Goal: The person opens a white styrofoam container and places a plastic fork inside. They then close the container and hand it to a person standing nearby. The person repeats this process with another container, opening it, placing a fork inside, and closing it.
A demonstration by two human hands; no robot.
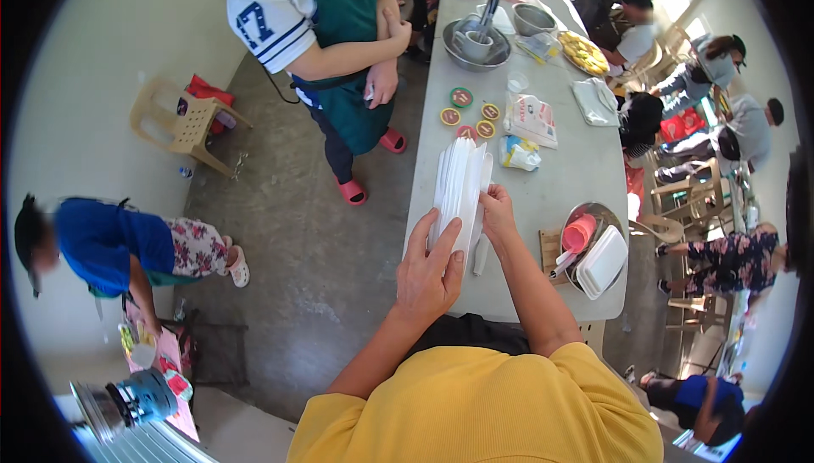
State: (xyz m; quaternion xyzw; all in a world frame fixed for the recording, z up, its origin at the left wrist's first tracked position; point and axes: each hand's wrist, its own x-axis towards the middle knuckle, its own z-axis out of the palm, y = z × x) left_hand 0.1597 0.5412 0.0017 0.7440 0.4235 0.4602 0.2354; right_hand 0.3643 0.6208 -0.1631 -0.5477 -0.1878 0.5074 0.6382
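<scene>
A stack of thin white sheets [456, 186] stands nearly on edge above the near part of the long table [439, 297]; its exact material is unclear. My left hand [431, 266] holds the stack from the near left side, fingers spread over its face. On the right edge, the fingers of my right hand [498, 212] pinch the outermost sheets. Below the right hand a narrow pale strip [481, 255] shows against the tabletop. Just past the stack sit several small round tubs with coloured lids [486, 128], one partly hidden by it.
At right are a metal basin [615, 216] with a pink cup [578, 234] and a white foam container [601, 262]. Farther off lie a blue-yellow packet [519, 153], a printed flour bag [531, 119] and a utensil-filled bowl [477, 46]. An aproned person [343, 49] stands left of the table.
</scene>
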